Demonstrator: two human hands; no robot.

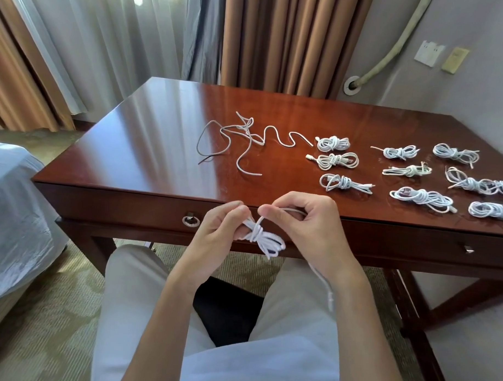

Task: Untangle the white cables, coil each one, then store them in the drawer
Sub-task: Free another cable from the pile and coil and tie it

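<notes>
- Left hand (219,229) pinching one end of the half-wrapped coil (264,238), held in the air in front of the closed drawer (147,208); looser fingers could let the loops spring open.
- Right hand (297,220) pinching the free tail (322,281) between thumb and forefinger; tail trailing down past the wrist, plug end probably dangling near the lap, likely to snag.
- Wrap cinched too loosely: bundle apt to unravel once set down.
- Tangled cables (240,138) lying far out on the table (132,146), finished bundles (335,160) close by; careless reach could drag them together.
- Drawer not yet opened, nothing stored.
</notes>
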